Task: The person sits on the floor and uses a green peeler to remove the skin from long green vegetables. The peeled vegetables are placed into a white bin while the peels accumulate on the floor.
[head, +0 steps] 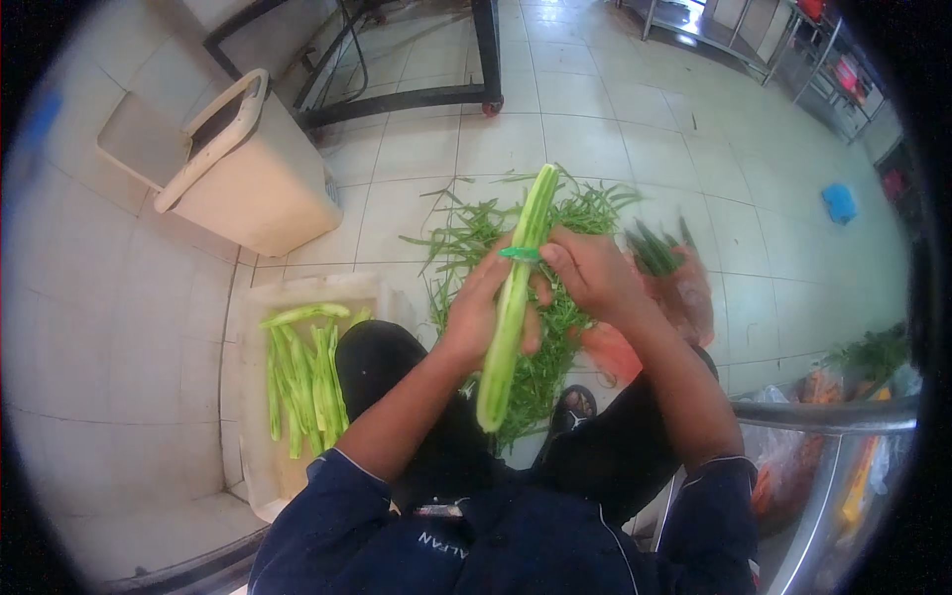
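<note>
A long green gourd [503,342], probably a ridge gourd, slants across the middle of the view. Its near part is pale and peeled; darker stripes run along the far end. My left hand [476,309] grips it from beneath, fingertips showing on the right side. In my right hand [595,271] is a green peeler [520,254], lying across the gourd partway up. Below them a heap of green peelings [547,372] covers the floor between my feet. Part of the left palm is hidden by the gourd.
On the left, a white crate [256,476] holds several peeled gourds [301,379]. A cream bin [253,178] stands beyond it. Unpeeled gourds [654,249] stick out of a reddish plastic bag [688,294] at right. A metal rail [825,416] and bagged vegetables [788,461] are nearby.
</note>
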Demonstrator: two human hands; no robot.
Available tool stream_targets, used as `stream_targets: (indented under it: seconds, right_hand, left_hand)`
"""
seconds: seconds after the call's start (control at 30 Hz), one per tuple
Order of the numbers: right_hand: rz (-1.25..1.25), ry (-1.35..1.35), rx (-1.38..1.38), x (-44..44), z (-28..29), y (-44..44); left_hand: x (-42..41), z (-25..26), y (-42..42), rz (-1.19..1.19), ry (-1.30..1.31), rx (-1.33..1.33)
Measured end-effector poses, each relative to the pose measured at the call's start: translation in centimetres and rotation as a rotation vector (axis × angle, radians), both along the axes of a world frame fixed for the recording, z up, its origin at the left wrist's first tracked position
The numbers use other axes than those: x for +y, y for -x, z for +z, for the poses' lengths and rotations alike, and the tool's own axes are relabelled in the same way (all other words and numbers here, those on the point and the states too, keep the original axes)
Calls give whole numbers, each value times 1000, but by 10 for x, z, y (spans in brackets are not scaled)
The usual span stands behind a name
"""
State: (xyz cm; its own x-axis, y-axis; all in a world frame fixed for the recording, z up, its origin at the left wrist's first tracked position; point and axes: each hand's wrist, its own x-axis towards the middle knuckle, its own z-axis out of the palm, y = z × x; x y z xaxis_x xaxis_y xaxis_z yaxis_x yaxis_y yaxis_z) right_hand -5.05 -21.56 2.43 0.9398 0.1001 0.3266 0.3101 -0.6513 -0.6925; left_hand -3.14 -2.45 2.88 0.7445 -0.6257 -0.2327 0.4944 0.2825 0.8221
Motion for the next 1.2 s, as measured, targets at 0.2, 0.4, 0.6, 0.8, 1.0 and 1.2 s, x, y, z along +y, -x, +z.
stream_targets:
  seconds: [0.2, 0.4, 0.6, 0.8, 1.0, 1.2]
  right_hand:
    - [-336, -70, -41, -35, -5, -35]
    - [-328, -168, -27, -44, -6, -26]
    - [-156, 110, -40, -8, -3, -5]
    - [-428, -116, 43, -67, -22, -56]
    - [-179, -199, -5, -25, -19, -18]
    - [-353, -94, -15, -38, -27, -48]
  left_hand:
    - [1, 0, 0, -95, 27, 5]
    - [3, 0, -2, -74, 25, -25]
    - [-4, -7, 3, -13, -52, -80]
    - [0, -5, 1, -56, 0, -29]
    - [-6, -9, -2, 42, 16, 48]
    - [-3, -12, -2, -54, 66, 40]
